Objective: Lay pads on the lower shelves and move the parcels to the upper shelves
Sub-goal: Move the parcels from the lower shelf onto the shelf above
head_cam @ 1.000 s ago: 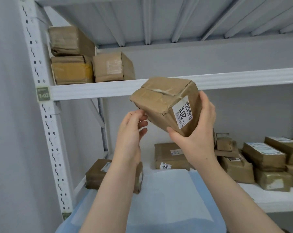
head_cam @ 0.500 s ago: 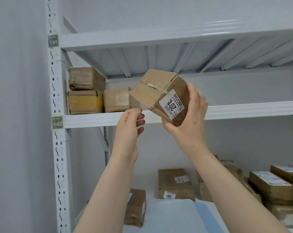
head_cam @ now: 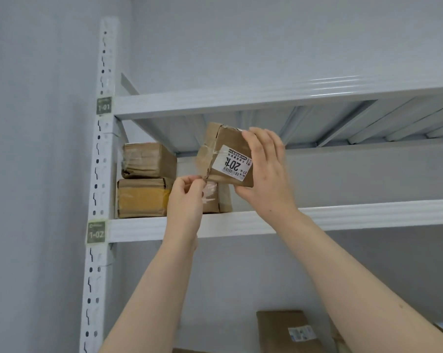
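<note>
Here is the parcel (head_cam: 225,155), up in the air and tilted in the mouth of the upper shelf (head_cam: 342,215), not yet set down. It hangs just over a smaller box (head_cam: 215,197) that sits there already. The right grip (head_cam: 263,174) wraps it from the side, fingers spread over the top and thumb beneath. The left grip (head_cam: 187,197) has only a fingertip pinch on the frayed lower corner. That corner is the worry: the card looks torn, and a pull there may rip it and not steer the load. All the weight looks to ride on one hand, so a slip would drop the parcel onto the box below or off the front lip. Set on that smaller box, it would likely overhang and could tip out. Pushed left, it could nudge the stack (head_cam: 145,179) of two by the post (head_cam: 98,174), and lifted too high it could catch the underside of the top shelf (head_cam: 240,98). Now the writing. The white label (head_cam: 228,163) shows big digits starting 201, then a character I cannot make out, with "27-4-" and a barcode beneath. Its line of small print is too fine to read. The post's green tags read 1-01 (head_cam: 104,105) above and 1-02 (head_cam: 96,231) below. Far below, another parcel's sticker (head_cam: 302,333) is too blurred to read.
</note>
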